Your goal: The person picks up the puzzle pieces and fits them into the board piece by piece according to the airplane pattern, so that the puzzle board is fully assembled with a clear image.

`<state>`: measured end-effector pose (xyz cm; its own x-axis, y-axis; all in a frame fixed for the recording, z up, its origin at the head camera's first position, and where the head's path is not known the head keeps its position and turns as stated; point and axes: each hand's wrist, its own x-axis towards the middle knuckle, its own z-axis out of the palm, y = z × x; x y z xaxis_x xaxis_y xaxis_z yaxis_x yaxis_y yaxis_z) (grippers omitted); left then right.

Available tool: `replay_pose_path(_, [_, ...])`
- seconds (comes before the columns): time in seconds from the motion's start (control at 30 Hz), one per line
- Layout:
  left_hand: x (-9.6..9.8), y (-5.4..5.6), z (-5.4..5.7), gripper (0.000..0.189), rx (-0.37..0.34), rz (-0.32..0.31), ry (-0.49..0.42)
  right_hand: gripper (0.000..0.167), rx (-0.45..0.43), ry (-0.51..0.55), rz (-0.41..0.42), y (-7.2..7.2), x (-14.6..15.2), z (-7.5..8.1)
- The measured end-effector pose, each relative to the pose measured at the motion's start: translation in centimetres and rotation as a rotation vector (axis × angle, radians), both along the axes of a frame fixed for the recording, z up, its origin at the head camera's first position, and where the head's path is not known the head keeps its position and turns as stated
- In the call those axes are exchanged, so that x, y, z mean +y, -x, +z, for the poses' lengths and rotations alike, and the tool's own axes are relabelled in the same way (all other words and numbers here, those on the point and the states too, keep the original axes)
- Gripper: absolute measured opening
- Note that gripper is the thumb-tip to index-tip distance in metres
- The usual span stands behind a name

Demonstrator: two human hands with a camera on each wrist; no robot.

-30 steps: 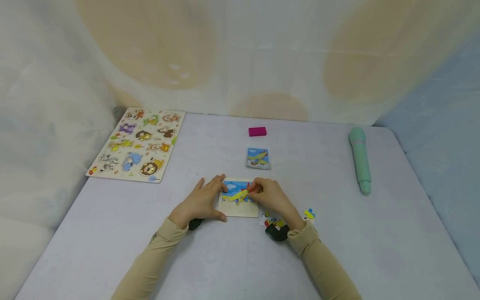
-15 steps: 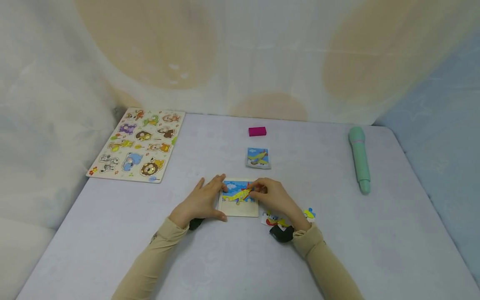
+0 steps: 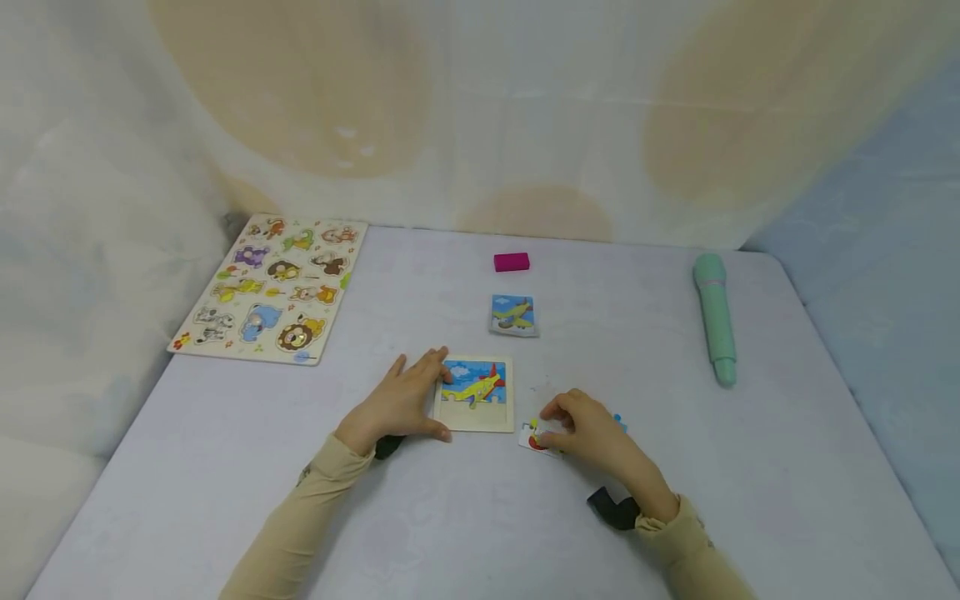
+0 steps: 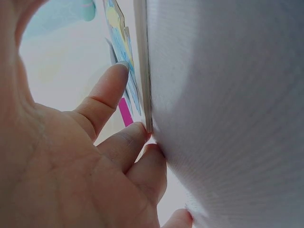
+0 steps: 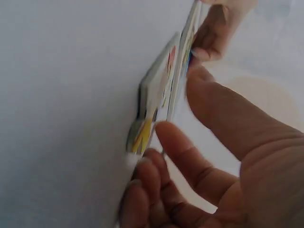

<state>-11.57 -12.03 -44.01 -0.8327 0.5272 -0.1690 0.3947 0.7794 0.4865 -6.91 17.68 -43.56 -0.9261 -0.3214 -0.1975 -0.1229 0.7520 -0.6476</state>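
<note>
A small wooden jigsaw tray (image 3: pixel 476 419) bears a picture of a yellow airplane on blue sky in its upper part, with bare wood below. My left hand (image 3: pixel 401 400) lies at its left side, fingers spread; in the left wrist view the index finger (image 4: pixel 111 85) reaches onto the picture and other fingertips touch the tray's edge. My right hand (image 3: pixel 596 429) is over loose jigsaw pieces (image 3: pixel 529 442) to the right of the tray. Its thumb and index finger stand apart, and the fingertips come close to a white, red and yellow piece (image 5: pixel 159 90). Another blue piece (image 3: pixel 618 419) is partly hidden behind this hand.
Beyond the tray lie a small airplane picture packet (image 3: pixel 513 315) and a magenta block (image 3: pixel 512 262). An animal puzzle board (image 3: pixel 270 292) is at the back left, a mint-green stick-shaped thing (image 3: pixel 716 321) at the right. Fabric walls enclose the table (image 3: pixel 465 525).
My right hand has left the airplane picture and moved right and toward me, to the loose pieces. The red-tailed part of the picture now shows uncovered. My left hand has stayed put.
</note>
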Motion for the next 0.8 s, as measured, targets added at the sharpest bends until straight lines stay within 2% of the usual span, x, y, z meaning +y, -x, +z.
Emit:
replay_pose_path(0.13, [-0.1, 0.0, 0.0, 0.073, -0.005, 0.008, -0.006, 0.029, 0.047, -0.075, -0.001, -1.0, -0.8, -0.2])
replay_pose_path(0.27, [-0.1, 0.0, -0.2, 0.074, -0.008, 0.008, -0.008, 0.027, 0.05, -0.051, 0.012, -1.2, -1.0, -0.2])
replay_pose_path(0.4, [-0.1, 0.0, -0.3, 0.073, -0.001, 0.005, -0.007, 0.023, 0.003, 0.021, 0.017, -0.9, -0.8, -0.4])
replay_pose_path(0.57, [0.0, -0.1, -0.2, 0.073, 0.0, 0.005, -0.002, 0.016, -0.034, 0.112, -0.05, -0.2, -0.1, -0.7])
replay_pose_path(0.8, [-0.1, -0.2, 0.1, 0.074, -0.002, 0.002, 0.001, 0.012, -0.01, 0.155, -0.077, 0.8, 0.4, -1.1])
